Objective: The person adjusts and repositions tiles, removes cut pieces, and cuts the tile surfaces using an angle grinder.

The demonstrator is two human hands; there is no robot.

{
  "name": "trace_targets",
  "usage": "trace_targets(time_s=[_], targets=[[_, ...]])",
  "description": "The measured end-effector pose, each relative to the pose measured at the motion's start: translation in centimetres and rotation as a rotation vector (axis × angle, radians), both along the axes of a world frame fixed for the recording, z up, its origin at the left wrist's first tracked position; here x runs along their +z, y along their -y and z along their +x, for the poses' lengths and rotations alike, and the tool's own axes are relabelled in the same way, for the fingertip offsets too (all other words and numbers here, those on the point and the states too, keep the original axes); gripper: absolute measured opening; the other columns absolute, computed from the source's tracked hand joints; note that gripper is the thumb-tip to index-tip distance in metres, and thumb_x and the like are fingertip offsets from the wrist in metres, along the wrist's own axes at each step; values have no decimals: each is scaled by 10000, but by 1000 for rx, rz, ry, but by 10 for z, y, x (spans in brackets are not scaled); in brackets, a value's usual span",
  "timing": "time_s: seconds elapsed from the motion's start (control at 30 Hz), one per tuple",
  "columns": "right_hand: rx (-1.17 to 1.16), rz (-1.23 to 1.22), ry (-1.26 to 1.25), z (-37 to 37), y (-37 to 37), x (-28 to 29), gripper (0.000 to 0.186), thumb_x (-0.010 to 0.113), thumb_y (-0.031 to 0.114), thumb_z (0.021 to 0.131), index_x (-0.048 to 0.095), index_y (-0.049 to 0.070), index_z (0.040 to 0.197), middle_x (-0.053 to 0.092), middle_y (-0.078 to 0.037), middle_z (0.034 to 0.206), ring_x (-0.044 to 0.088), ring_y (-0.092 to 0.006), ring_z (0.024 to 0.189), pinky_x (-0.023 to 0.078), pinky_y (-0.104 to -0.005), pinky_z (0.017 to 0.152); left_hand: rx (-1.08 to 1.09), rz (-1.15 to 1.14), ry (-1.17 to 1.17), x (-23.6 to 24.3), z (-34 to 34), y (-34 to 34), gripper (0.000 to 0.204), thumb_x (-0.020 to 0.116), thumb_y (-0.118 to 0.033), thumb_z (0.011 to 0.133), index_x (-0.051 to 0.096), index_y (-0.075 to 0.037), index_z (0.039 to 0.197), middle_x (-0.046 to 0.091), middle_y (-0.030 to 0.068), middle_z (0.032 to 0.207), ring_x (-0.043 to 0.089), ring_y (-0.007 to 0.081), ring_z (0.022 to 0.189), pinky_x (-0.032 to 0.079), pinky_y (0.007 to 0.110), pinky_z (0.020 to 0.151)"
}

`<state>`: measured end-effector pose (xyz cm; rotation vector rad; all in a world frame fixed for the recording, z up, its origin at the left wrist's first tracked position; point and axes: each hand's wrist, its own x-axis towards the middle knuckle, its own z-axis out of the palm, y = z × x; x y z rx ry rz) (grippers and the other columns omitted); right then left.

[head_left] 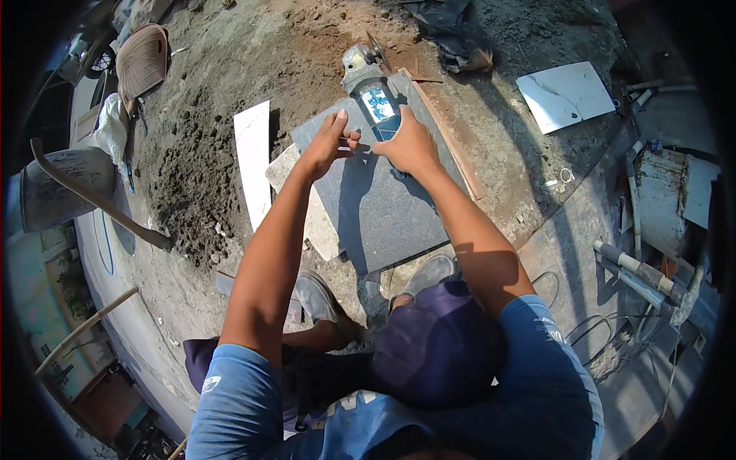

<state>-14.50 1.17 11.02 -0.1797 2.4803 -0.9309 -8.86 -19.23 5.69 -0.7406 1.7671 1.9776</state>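
You're crouched, blue sleeves at the bottom edge, grey shoes planted on the dirt just below the near edge of the dark stone slab. The slab lies flat on the ground, overlapping a pale slab under its left side.

Both arms reach out over the dark slab. Left hand: grip loose, fingers stretched toward the right hand, tips touching a thin dark piece between the two hands; can't tell what it is. Right hand: grip clenched on the body of the angle grinder, at its blue part.

The grinder sits at the slab's far end, grey head and disc pointing away from you, over the far edge.

A wooden strip runs along the slab's right edge. White strip left of the slab, beside the soil heap. White tile piece well off to the far right.
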Motion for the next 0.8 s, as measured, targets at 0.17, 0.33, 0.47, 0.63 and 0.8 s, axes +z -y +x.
trace_targets(time_s=[0.17,0.33,0.47,0.63,0.8], targets=[[38,9,50,-1,41,-6,759,861,251,698,498,8,1319,701,-258,1180,672,-435,1143,537,-502,968,278,186,-198,-1,-38,-22,994,825,-494,865,203,-84,1524,605,138,1190,661,230,962,575,431,862],[29,46,53,-2,58,-35,684,818,227,740,510,12,1311,700,-262,1184,665,-434,1158,531,-507,987,351,24,-306,-34,-41,-24,1006,909,-212,785,215,-77,1501,565,163,1250,643,242,1054,582,377,875],[14,77,68,-10,58,-53,751,849,279,696,534,-2,1317,706,-274,1173,674,-442,1132,534,-507,968,333,-74,-327,-55,-50,-27,1083,898,-302,786,170,-38,1542,540,200,1312,617,273,1127,548,390,947],[6,84,83,-15,61,-58,726,857,286,691,559,10,1294,713,-262,1172,677,-438,1127,535,-508,963,264,-320,-263,-80,-55,-18,1336,868,-532,753,54,140,1573,463,348,1461,536,396,1323,437,392,1109],[30,118,127,-17,57,-47,696,821,255,733,540,20,1325,696,-252,1220,665,-419,1170,529,-495,996,266,-340,-284,-84,-54,-22,1327,858,-543,758,71,168,1556,484,355,1435,562,384,1293,449,386,1091]])
